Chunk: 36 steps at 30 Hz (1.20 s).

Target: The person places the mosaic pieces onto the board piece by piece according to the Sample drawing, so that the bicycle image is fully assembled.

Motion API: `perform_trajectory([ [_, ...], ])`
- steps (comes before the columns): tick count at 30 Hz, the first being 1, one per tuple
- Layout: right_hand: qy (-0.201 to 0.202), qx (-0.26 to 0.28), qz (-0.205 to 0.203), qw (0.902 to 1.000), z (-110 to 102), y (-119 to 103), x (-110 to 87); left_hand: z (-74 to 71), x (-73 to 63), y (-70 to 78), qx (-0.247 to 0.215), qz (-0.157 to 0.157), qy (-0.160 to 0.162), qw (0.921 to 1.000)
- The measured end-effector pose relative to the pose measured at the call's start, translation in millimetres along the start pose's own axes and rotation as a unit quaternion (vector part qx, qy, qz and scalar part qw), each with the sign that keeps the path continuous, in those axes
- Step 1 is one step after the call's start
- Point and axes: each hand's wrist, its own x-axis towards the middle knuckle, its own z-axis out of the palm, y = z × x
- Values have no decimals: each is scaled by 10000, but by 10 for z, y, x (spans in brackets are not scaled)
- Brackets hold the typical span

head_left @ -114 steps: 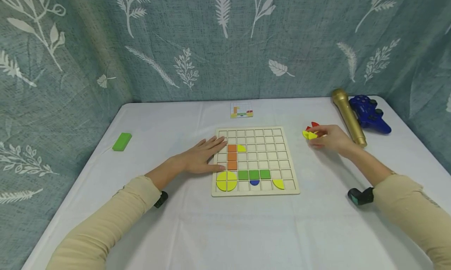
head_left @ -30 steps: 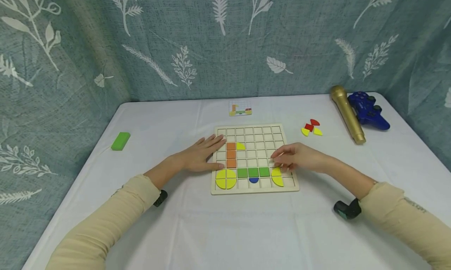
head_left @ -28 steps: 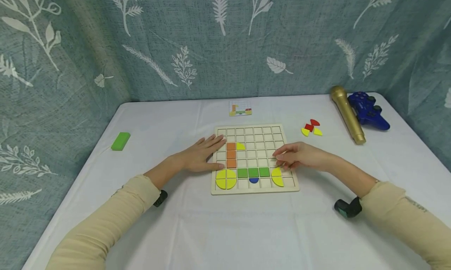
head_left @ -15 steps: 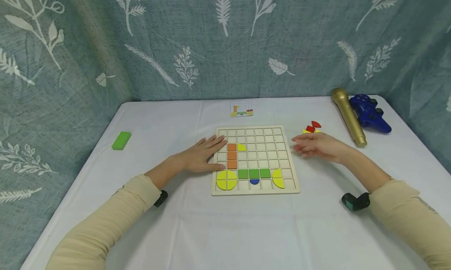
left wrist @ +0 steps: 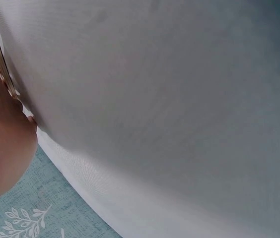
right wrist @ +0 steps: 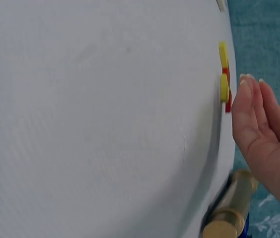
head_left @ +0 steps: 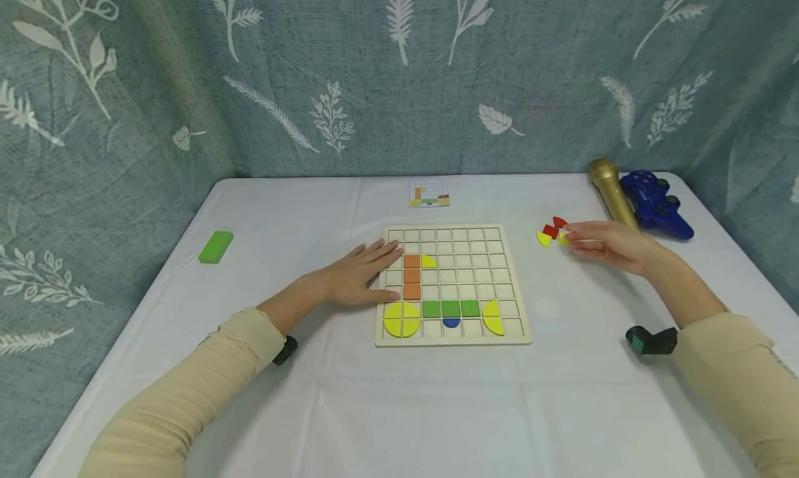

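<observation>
My left hand [head_left: 357,277] rests flat, fingers spread, on the left edge of a wooden grid board [head_left: 465,277]. Orange squares [head_left: 412,276], green squares [head_left: 450,309], a blue half-circle [head_left: 451,322] and several yellow quarter-circles [head_left: 402,320] lie on its cells. Two of the yellow ones [head_left: 493,318] form a half-disc at the lower right. Right of the board, my right hand [head_left: 614,245] hovers with loosely extended fingers and nothing held. Its fingertips are beside a loose red square [head_left: 551,232], a red quarter-circle [head_left: 559,223] and two yellow quarter-circles [head_left: 544,239], one partly covered by the fingers.
Behind the board lies a small pattern card [head_left: 429,193]. A green block [head_left: 216,247] sits far left. At the back right are a gold microphone [head_left: 614,193], partly behind the right hand, and a blue game controller [head_left: 655,204]. A patterned curtain [head_left: 387,117] stands behind the table.
My right hand brought a yellow quarter-circle from the loose pieces to the board's lower right, released it, and moved back right to the pieces. The left hand has stayed in place.
</observation>
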Motion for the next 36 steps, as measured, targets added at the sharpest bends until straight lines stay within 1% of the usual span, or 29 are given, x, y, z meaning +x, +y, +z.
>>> perform_trajectory([
  [2,124,51,14,9999,-52,-5,4,0,-1,-2,-1,5,7,10000],
  [5,327,-183,-7,9993,-104,0,24,2,1,-1,1,-26,-10,10000],
  [9,494,-776,-39,9958,-142,28,74,12,2,-1,10,-25,-23,10000],
  [11,588,-1122,-52,9919,-141,40,102,14,2,-2,18,-18,-32,10000],
  [13,748,-1672,-67,9831,-118,46,127,13,-3,1,16,-3,-33,10000],
  [16,911,-2538,-228,9627,-57,43,162,5,-7,6,19,-25,-40,10000],
  [18,963,-2973,-376,9492,-17,37,182,2,-11,6,28,-25,-24,10000],
  [19,947,-3081,-475,9454,-2,34,192,0,-13,6,12,-10,-8,10000],
  [22,858,-3279,-715,9381,30,28,217,-3,-12,8,-5,1,-3,10000],
  [24,789,-3339,-789,9360,41,27,237,-6,-13,13,-6,-3,-13,10000],
  [32,774,-3662,-861,9233,89,26,294,-8,-20,13,-16,1,24,10000],
  [36,855,-3721,-835,9205,96,30,305,-7,-17,6,-11,22,28,10000],
])
